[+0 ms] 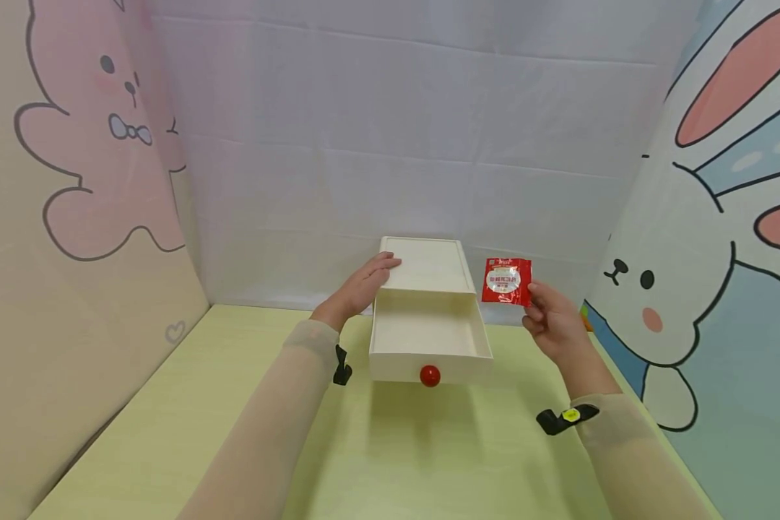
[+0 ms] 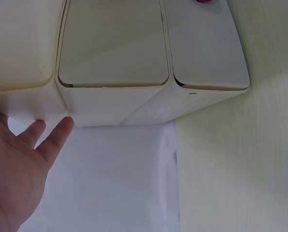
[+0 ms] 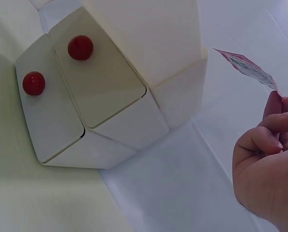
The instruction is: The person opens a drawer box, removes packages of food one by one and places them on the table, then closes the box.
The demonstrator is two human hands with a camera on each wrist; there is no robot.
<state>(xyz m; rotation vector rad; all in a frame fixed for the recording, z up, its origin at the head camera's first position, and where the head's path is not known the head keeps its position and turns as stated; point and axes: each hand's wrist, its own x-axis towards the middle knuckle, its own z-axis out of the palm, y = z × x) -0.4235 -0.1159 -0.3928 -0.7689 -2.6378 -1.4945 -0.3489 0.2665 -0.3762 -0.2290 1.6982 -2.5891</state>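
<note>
A white drawer cabinet (image 1: 425,263) stands at the back of the table, its top drawer (image 1: 396,367) pulled out toward me by a red round knob (image 1: 430,375) on the front. No contents show inside that drawer. My left hand (image 1: 359,287) rests at the cabinet's upper left edge, and its spread fingertips lie along the side in the left wrist view. To the right of the cabinet, my right hand (image 1: 555,323) pinches a small red packet (image 1: 507,282) by its lower right edge, held up above drawer height. The packet's printed front faces me.
Two lower drawers are closed, with an upper red knob (image 3: 81,47) and a lower red knob (image 3: 34,83). Behind the cabinet hangs a white cloth (image 1: 338,144). Cartoon-printed panels flank the pale yellow-green table (image 1: 247,404) on both sides.
</note>
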